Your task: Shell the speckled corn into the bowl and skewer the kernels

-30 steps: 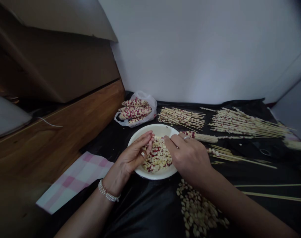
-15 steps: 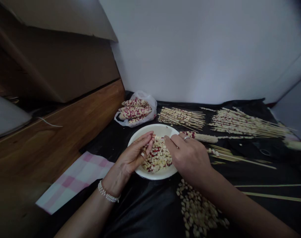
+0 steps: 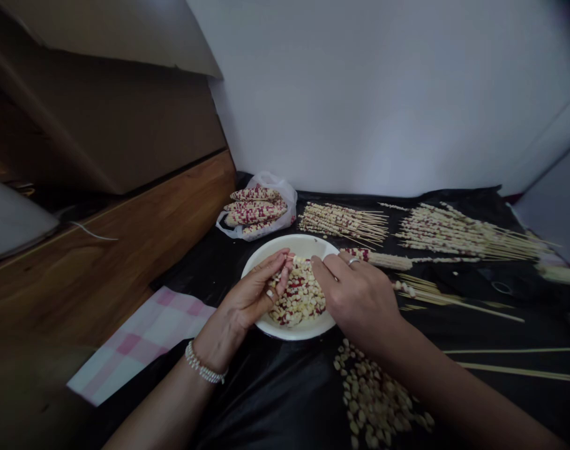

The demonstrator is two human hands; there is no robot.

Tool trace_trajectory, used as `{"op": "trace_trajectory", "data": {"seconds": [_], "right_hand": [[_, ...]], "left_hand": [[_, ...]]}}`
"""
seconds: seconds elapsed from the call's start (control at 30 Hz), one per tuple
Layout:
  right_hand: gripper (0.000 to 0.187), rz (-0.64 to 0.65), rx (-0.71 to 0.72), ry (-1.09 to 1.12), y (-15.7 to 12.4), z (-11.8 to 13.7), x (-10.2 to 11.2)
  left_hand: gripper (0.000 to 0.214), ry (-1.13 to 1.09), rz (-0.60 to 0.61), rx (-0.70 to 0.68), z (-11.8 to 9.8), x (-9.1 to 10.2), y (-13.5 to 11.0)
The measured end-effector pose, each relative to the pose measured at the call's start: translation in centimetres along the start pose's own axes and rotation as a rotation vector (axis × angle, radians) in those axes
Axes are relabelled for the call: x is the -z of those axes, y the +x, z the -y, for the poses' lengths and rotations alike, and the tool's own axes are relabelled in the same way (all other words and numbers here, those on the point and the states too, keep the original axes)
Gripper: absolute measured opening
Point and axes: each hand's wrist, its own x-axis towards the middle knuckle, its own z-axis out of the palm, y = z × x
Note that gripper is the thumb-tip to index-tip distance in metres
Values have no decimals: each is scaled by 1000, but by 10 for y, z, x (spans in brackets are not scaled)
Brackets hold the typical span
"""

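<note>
A white bowl (image 3: 308, 241) on a black plastic sheet (image 3: 275, 387) holds red and cream corn kernels (image 3: 298, 299). My left hand (image 3: 251, 297), with a bead bracelet at the wrist, curls over the bowl's left side, thumb pressed to the fingers. My right hand (image 3: 360, 300), with a ring, reaches in from the right. Its index finger lies on the kernels and its other fingers are curled under. What either hand pinches is hidden. A pile of pale loose kernels (image 3: 374, 394) lies under my right forearm.
A clear bag of red-and-white corn cobs (image 3: 257, 210) lies behind the bowl. Bundles of kernel-threaded skewers (image 3: 344, 222) (image 3: 463, 235) fan out at the back; one cob (image 3: 383, 259) rests beside the bowl. Bare skewers (image 3: 514, 370) lie right. A pink checked cloth (image 3: 144, 337) and wooden ledge (image 3: 125, 250) are left.
</note>
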Motion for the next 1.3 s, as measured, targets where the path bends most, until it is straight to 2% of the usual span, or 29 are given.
{"op": "trace_trajectory", "data": {"seconds": [0.4,0.63,0.8,1.1,1.3], "right_hand": [[22,39,28,-22,1,1,1],[19,11,17,9,0,0,-1],[19,21,14,16,0,0,2],[19,11,22,28,0,3,0],[19,6,25,23,-3,5,-5]], "left_hand": [[21,74,22,-35,1,-1,-1],[17,28,-32,4,2,-6,-4],[13,22,1,33,1,-3,-1],[13,108,88,-17,2,3,2],[10,148,118,-12,5,1,0]]}}
